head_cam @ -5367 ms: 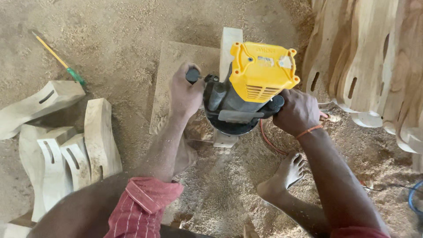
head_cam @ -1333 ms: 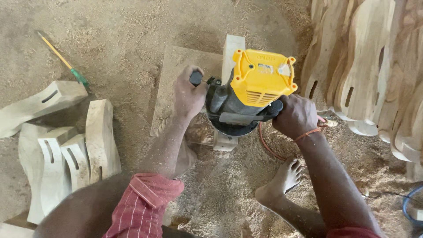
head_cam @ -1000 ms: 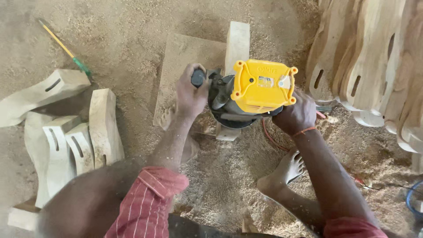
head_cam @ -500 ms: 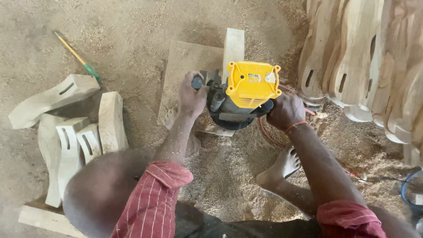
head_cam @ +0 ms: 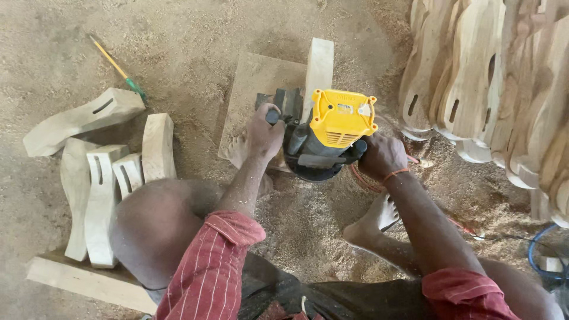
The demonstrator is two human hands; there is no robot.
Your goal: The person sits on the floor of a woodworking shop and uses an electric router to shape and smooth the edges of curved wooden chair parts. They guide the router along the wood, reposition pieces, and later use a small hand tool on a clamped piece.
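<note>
Your left hand point(head_cam: 265, 131) and right hand point(head_cam: 382, 156) are both closed tight on the side handles of the yellow router point(head_cam: 332, 133), above the wooden piece point(head_cam: 318, 65).

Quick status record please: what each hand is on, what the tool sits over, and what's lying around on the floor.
left hand: gripping the black side handle of the router
right hand: gripping the opposite handle; orange band on the wrist
router: yellow top, black body, upright between both hands
workpiece: pale wooden block under the router, lying on a flat board
floor left: cut curved wooden pieces with slots; green-and-yellow tool
right side: stacked shaped wooden pieces
foot: bare, on sawdust
</note>
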